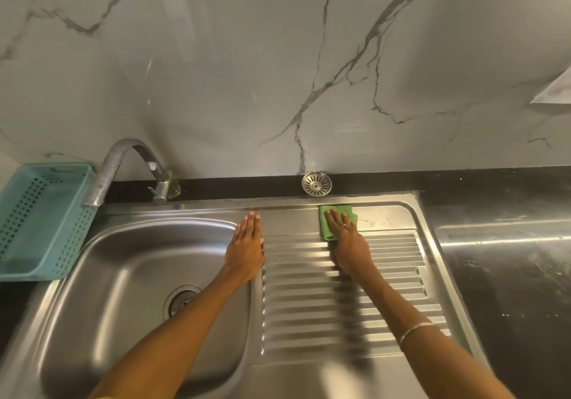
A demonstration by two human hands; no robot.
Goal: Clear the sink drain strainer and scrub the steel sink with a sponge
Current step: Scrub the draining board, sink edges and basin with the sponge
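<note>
The steel sink (129,272) has a bowl on the left and a ribbed drainboard (398,278) on the right. My right hand (347,238) lies flat with straight fingers on a green sponge cloth (328,227), pressing it onto the far flat strip of the drainboard. My left hand (245,244) rests flat, fingers straight, on the ridge between bowl and drainboard. The round steel drain strainer (316,183) sits out of the sink on the black ledge behind it. The drain hole (181,301) in the bowl stands uncovered, partly hidden by my left forearm.
A curved steel tap (123,164) arches over the bowl's far left corner. A teal perforated basket (40,222) stands left of the sink. Dark counter (506,275) with white smears runs to the right. A marble-patterned wall rises behind.
</note>
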